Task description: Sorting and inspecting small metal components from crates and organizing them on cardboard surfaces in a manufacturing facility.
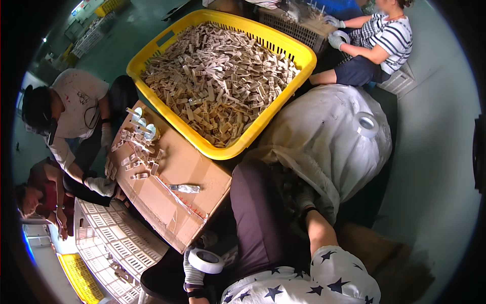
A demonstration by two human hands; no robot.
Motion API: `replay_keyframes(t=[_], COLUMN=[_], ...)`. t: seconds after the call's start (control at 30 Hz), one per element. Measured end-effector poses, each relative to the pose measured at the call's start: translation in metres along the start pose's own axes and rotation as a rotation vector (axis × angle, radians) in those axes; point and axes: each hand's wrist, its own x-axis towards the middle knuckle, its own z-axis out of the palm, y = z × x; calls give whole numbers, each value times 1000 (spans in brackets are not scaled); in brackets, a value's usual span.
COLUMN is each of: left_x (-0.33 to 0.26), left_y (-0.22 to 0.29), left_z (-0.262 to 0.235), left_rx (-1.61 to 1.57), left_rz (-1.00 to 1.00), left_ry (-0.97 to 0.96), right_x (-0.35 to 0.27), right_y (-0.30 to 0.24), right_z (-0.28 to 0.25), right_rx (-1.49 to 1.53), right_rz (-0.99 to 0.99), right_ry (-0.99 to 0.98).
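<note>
My left hand, in a pale knit glove, is low in the view beside the cardboard box. It holds a roll of white tape, which hides part of the fingers. My right hand, gloved too, reaches into the shadowed mouth of a big white sack; its fingers are out of sight there. Another tape roll lies on top of the sack. On the cardboard box are several small beige clip-like pieces, a silvery wrapped strip and some round pale-blue rolls.
A large yellow basket full of similar beige pieces stands beyond the box. White plastic crates are stacked at lower left. One co-worker bends over the box's left side; another sits at upper right holding a tape roll.
</note>
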Motion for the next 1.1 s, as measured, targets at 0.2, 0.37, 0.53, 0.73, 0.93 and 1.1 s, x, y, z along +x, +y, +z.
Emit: replay_keyframes(t=[0.2,0.37,0.53,0.73,0.93,1.1], left_x=[-5,-7,-4,5,-8,11], left_y=[9,14,10,2,17,-15], left_z=[-4,1,6,-4,-4,7], left_rx=[18,67,112,178,159,133], left_rz=[-54,-62,-87,-69,-39,-147], left_ry=[50,68,137,193,115,49], right_x=[-19,-12,-15,-25,-26,-85], right_y=[-37,-82,-60,-28,-98,-61], right_z=[-28,-121,-142,-2,-10,117], right_rx=[163,45,74,198,209,-429], right_rz=[292,161,195,348,22,-221], right_ry=[-280,-250,-239,-166,-835,-359])
